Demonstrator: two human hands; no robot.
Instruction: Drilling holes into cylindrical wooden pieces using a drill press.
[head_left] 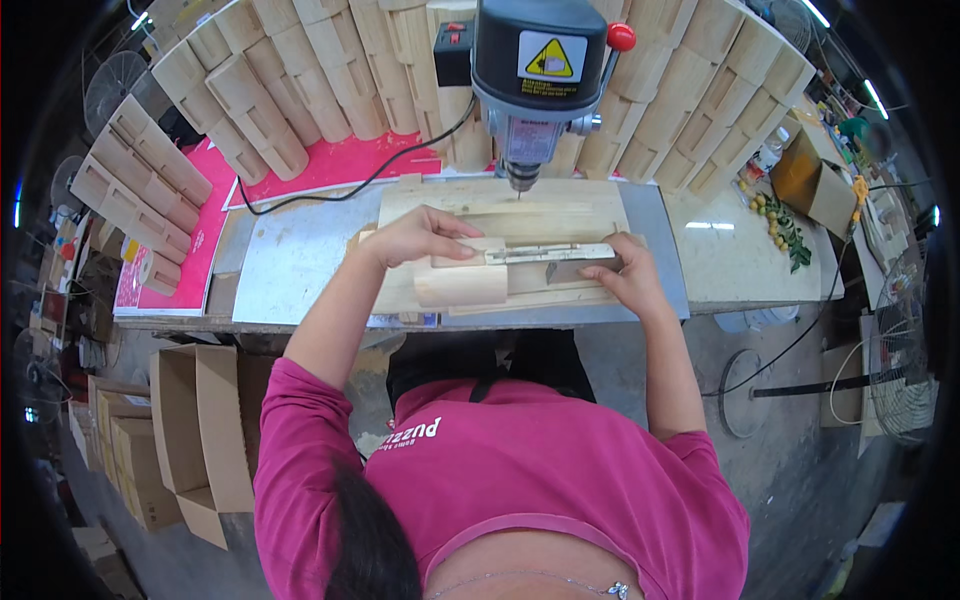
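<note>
Curving smoothly — the pale, plain wooden block (462,287).

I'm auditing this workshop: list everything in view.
drill press: one, black, top centre
workbench: one, grey-cream, centre
stacked wooden pieces: many, pale, back, left
handled wooden piece: one, pale, centre
fixture: one, silver, centre right
boards: several, pale, centre
sheets: several, pink, back left
bottle: one, clear, right
fruit: several, yellow, right
cardboard boxes: several, brown, sides
fans: several, grey, sides
shirt: one, magenta, bottom centre
left hand: one, bare, on wooden piece
right hand: one, bare, on fixture
</note>
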